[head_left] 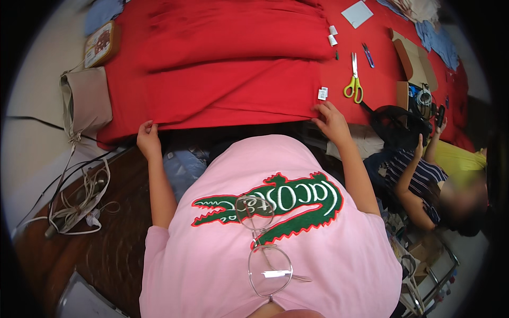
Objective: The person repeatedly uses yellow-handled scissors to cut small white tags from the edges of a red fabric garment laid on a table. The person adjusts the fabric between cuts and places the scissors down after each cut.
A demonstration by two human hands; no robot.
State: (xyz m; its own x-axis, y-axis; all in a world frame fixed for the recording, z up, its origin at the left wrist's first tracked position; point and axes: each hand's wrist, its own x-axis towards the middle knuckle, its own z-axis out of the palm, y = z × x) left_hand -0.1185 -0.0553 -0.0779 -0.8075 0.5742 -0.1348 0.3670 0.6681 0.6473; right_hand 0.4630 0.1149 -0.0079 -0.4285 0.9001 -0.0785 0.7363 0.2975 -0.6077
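Observation:
A wide red cloth (233, 100) lies spread along the near edge of a red-covered table, with a diagonal fold across it. My left hand (148, 139) has its fingers closed on the cloth's near left corner. At the near right corner, my right hand (331, 121) pinches the same cloth with thumb and fingers. Just beyond that hand, a small white label (323, 93) sits at the cloth's right edge. More red fabric (238, 32) is heaped in soft folds farther back.
Right of the cloth lie yellow-handled scissors (354, 80), blue thread snips (368, 55) and white thread spools (332, 35). An open cardboard box (403, 95) stands near a seated person (419, 172). A beige fabric bag (87, 100) and cables (79, 199) are at left.

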